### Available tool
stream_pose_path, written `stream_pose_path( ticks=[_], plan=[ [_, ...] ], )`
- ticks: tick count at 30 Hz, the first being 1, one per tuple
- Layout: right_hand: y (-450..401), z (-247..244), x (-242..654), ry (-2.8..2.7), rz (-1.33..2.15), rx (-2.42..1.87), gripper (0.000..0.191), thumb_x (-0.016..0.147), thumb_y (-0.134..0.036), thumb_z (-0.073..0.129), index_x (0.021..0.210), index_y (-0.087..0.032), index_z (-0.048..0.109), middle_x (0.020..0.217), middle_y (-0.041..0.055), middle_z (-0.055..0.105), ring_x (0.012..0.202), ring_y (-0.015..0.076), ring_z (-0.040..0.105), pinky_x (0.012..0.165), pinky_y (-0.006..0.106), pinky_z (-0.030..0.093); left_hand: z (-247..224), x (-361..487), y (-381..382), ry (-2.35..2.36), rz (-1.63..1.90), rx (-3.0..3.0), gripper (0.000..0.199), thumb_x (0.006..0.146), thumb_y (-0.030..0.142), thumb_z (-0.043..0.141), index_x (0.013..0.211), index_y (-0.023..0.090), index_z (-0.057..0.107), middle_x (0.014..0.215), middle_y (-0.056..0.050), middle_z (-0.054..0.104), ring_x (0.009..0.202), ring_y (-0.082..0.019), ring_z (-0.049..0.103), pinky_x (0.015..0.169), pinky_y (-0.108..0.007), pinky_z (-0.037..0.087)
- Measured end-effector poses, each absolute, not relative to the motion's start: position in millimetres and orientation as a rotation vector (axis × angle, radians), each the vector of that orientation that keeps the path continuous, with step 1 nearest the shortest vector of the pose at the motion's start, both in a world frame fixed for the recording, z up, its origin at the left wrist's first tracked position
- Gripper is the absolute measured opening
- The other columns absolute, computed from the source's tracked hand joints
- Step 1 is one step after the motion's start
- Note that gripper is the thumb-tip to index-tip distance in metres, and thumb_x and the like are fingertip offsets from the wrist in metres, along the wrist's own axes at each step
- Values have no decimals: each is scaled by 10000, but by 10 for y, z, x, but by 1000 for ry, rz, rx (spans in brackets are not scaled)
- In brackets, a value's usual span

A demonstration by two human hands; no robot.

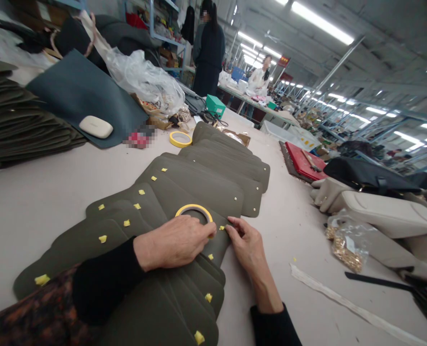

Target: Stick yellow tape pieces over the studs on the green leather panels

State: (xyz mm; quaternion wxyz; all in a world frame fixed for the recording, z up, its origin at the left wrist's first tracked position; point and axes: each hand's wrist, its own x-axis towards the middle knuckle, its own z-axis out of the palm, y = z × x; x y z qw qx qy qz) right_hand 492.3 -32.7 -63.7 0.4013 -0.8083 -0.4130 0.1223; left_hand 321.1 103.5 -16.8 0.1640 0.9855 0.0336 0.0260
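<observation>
Overlapping dark olive panels [195, 179] with rounded corners fan across the table in front of me. Small squares of yellow tape [127, 223] sit near the ends of the nearer ones, and small metal studs [235, 198] show on the farther ones. My left hand [175, 241] is closed on a roll of yellow tape [195, 207], which stands tilted above the panels. At a panel's right edge, the thumb and forefinger of my right hand [247, 242] come together at a little piece of yellow tape [222, 228].
Another tape roll [180, 139] lies behind the panels. Stacked dark panels [18, 117], a dark green sheet [87, 91] and a white case [96, 127] are at left. Pale bags [386, 211], a packet of gold hardware [347, 252] and a white strip [343, 293] lie right. Two people stand farther back.
</observation>
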Motion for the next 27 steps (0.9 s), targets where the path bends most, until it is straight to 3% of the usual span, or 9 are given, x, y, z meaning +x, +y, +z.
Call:
stream_pose_path(
  ticks=[6, 10, 15, 21, 27],
  plan=[
    [-323, -654, 4924, -1004, 300, -2021, 296, 815, -306, 569, 1044, -168, 696, 881, 63, 741, 744, 197, 665, 691, 315, 524, -73, 3139, 995, -24, 3, 2709, 147, 938, 193, 378, 1025, 215, 495, 767, -17, 644, 679, -181, 626, 625, -268, 426],
    [-331, -602, 4892, -1101, 354, -2020, 196, 819, -266, 575, 934, -185, 711, 884, 57, 733, 794, 197, 669, 731, 306, 519, -104, 3159, 1004, -1, -12, 2716, 148, 932, 188, 391, 1037, 209, 493, 771, -19, 647, 689, -188, 634, 617, -276, 420],
    [-408, -385, 4726, -1283, 75, -2050, 139, 786, -203, 602, 884, -191, 699, 857, 60, 682, 798, 192, 624, 739, 299, 482, -79, 3168, 1026, -48, -21, 2722, 139, 901, 143, 427, 995, 205, 509, 779, -14, 640, 695, -174, 620, 620, -268, 405],
    [-477, -266, 4516, -1440, 707, -1954, 214, 745, -81, 536, 693, -208, 701, 608, -43, 659, 585, 118, 596, 550, 195, 397, 28, 3142, 1013, -110, -26, 2720, 108, 881, 140, 467, 919, 199, 549, 717, 0, 607, 626, -163, 570, 568, -286, 364],
    [-419, -311, 4469, -1510, 686, -2007, 218, 715, -86, 518, 566, -184, 644, 504, -41, 570, 500, 101, 521, 480, 188, 319, 41, 3149, 1014, -56, -23, 2684, 103, 868, 138, 474, 894, 203, 549, 729, -1, 617, 663, -168, 587, 592, -280, 384]
  ],
)
